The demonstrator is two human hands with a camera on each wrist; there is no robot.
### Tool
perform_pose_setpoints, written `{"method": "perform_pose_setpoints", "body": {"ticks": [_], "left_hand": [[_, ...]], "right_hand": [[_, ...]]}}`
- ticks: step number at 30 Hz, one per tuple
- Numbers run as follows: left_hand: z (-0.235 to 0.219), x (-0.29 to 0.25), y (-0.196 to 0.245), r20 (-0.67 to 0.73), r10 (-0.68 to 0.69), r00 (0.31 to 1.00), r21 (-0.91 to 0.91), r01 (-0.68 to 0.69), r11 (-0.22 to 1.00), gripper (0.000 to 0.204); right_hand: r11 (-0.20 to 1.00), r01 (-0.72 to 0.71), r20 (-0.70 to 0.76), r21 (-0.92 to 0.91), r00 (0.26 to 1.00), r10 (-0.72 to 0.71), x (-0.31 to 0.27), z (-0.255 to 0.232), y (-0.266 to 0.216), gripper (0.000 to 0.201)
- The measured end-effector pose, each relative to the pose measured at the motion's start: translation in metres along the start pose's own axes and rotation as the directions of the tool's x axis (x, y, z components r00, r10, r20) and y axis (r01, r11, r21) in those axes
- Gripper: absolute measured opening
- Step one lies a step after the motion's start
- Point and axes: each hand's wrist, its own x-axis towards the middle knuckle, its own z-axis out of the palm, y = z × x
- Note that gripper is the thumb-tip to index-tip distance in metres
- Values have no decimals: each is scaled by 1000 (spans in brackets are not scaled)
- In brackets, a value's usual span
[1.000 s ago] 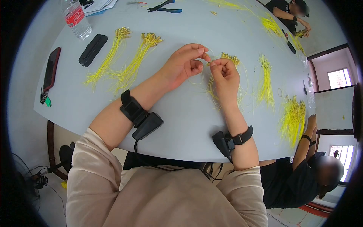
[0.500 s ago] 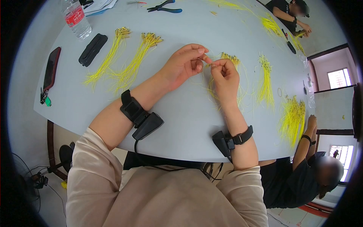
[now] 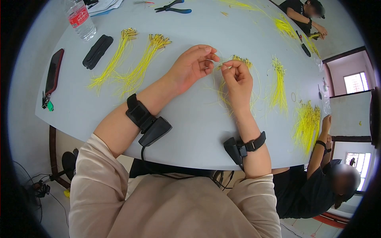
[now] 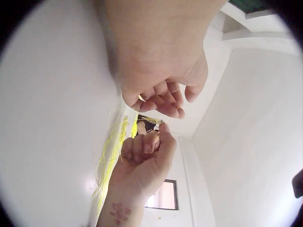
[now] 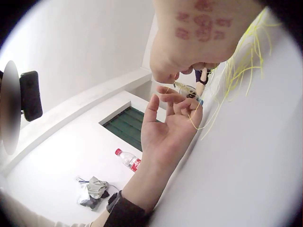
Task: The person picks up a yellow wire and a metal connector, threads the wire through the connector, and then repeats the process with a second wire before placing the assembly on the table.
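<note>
Since the earlier frames my left hand has been drawing slightly away from my right hand: the fingertips that were meeting over the wire are now standing a little apart, and the left fingers are uncurling. I am pinching one thin yellow wire between thumb and forefinger of my right hand, holding its metal-tipped end up above the tabletop; the left wrist view is showing this end clearly. My left hand is lying relaxed, fingers loosely bent, with a strand of the wire trailing across its fingertips in the right wrist view; I cannot tell whether those fingers are gripping it. The arm of the person at the right edge has also been rising toward the wire pile there.

The wire is hanging over the middle of the tabletop, just above a loose bundle of yellow wires under my right hand. Two more bundles are lying toward the far left, and another bundle is lying to the right.

The one container, a plastic bottle with a red label, is standing at the far left corner; its contents cannot be told. Beside it are lying a black case and a phone near the left edge, with pliers at the far edge.
</note>
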Motion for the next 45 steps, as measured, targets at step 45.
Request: {"method": "perform_pose_setpoints", "body": {"ticks": [45], "left_hand": [[-4, 2, -1, 1, -13, 1000, -68, 13, 998, 21]], "right_hand": [[988, 14, 1, -152, 1000, -14, 0, 0, 2, 7]]}}
